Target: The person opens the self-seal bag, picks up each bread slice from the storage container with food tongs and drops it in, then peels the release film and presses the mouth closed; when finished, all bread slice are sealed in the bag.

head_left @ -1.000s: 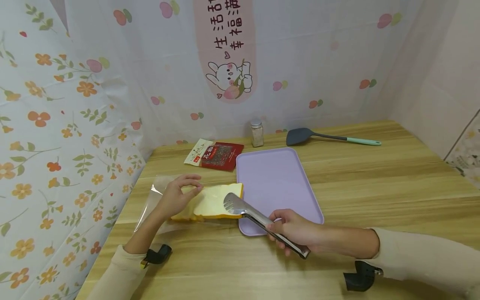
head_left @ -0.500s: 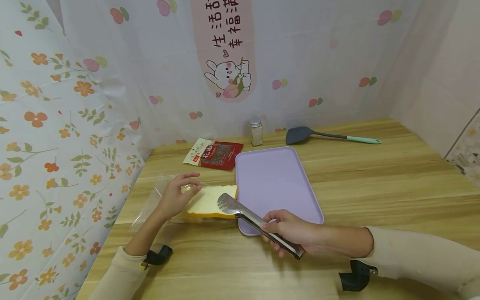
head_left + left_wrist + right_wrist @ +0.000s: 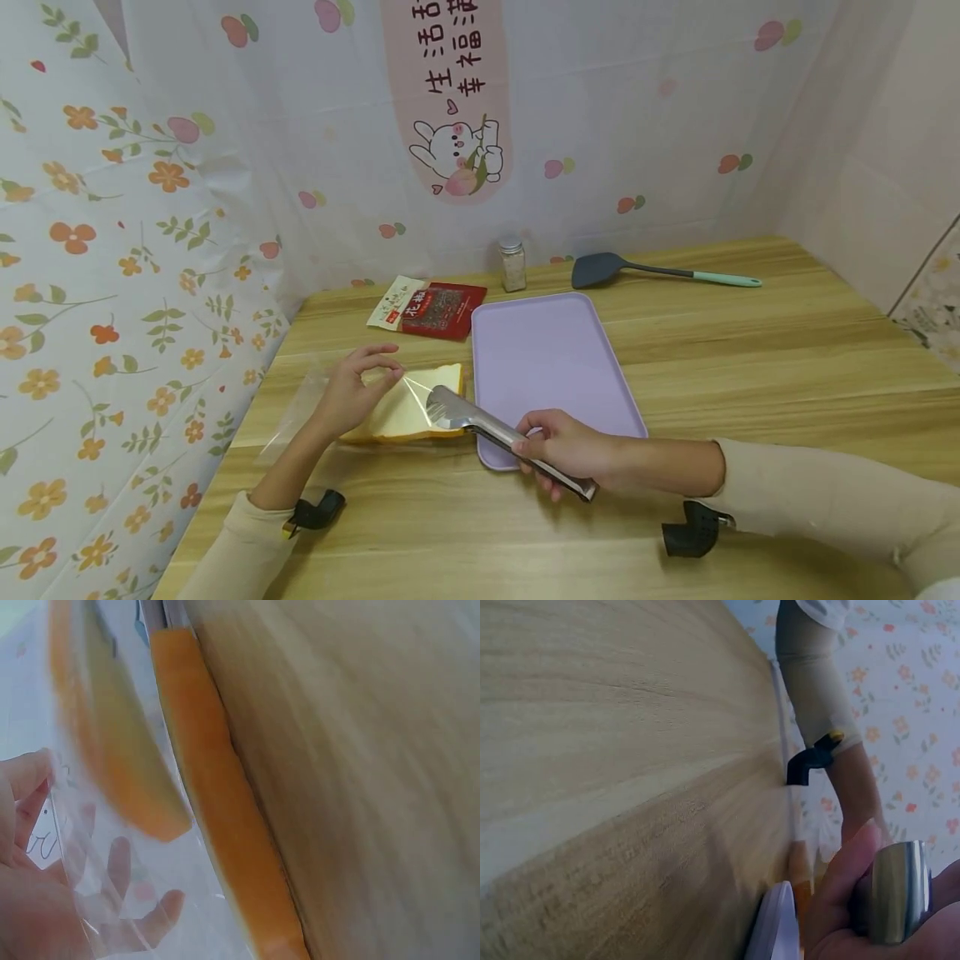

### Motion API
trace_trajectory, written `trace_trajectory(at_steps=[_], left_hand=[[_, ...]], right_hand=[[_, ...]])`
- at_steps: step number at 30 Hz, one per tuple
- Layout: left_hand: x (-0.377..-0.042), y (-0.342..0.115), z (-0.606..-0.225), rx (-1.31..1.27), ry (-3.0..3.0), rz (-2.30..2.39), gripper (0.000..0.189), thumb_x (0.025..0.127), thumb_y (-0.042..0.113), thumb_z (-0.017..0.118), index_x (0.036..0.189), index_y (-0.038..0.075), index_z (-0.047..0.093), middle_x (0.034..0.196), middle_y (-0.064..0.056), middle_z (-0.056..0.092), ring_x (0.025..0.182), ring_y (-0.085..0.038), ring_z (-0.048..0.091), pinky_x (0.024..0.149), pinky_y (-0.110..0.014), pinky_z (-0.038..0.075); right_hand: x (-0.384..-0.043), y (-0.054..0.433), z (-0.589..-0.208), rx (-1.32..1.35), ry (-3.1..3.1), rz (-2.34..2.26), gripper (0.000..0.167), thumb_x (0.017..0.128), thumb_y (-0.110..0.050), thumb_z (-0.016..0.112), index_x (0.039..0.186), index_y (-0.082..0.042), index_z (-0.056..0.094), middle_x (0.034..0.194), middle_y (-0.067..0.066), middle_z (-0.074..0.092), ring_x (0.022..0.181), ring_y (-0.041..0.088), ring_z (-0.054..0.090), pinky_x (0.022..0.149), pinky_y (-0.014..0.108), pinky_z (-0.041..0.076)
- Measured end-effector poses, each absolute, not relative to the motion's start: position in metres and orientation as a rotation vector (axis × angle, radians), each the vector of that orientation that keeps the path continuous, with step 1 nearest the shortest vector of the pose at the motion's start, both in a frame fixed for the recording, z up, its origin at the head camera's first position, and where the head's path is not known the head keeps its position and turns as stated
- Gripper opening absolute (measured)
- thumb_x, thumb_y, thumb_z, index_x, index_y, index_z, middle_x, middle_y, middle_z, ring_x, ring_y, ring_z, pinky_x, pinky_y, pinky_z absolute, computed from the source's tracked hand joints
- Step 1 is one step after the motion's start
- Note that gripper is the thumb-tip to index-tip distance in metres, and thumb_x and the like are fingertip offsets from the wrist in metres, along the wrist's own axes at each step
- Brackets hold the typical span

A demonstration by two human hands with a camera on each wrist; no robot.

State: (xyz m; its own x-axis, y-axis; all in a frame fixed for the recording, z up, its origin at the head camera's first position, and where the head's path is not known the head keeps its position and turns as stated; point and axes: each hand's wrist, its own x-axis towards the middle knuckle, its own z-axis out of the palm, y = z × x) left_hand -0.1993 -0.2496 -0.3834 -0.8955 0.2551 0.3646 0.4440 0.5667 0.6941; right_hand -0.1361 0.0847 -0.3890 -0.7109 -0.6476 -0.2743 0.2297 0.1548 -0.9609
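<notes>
The bread [image 3: 395, 418] sits at least partly inside a clear bag [image 3: 292, 417], just beside the tray's [image 3: 540, 358] nine o'clock edge. Tongs [image 3: 491, 427] reach it from four o'clock, the right hand's [image 3: 566, 450] fingers curled round their handle, presumably to avoid touching food; their gape is unclear. At twelve o'clock, the left hand's [image 3: 356, 392] thumb and forefinger pinch the bag, seemingly spreading its mouth.

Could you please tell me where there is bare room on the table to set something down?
The table is widely bare right of the lilac tray, between the spatula and the right sleeve. The tray's far half is bare too. Left of it is crowded: left hand, plastic bag, bread slices, tongs.
</notes>
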Motion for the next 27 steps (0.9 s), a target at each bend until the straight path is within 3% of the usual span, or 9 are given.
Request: trace_trajectory(at_steps=[14,27], left_hand=[[-0.201,-0.246,-0.386,-0.619,-2.563,-1.149,0.006,0.092,0.008,0.071,0.093,0.004,0.075,0.128,-0.022,0.061,0.124,-0.04,0.052,0.099,-0.059,0.041],[-0.2,-0.244,-0.383,-0.601,-2.554,-1.145,0.006,0.092,0.008,0.071,0.092,0.003,0.074,0.128,-0.023,0.061,0.123,-0.04,0.052,0.098,-0.058,0.042]], right_hand=[[-0.134,0.069,-0.389,-0.276,1.687,-1.651,0.016,0.099,-0.011,0.054,0.105,0.004,0.053,0.08,0.01,0.06,0.052,0.011,0.053,0.045,0.021,0.048],[-0.146,0.066,-0.391,-0.358,1.696,-1.621,0.014,0.099,-0.011,0.053,0.104,0.002,0.052,0.082,0.011,0.06,0.052,0.012,0.053,0.044,0.021,0.047]])
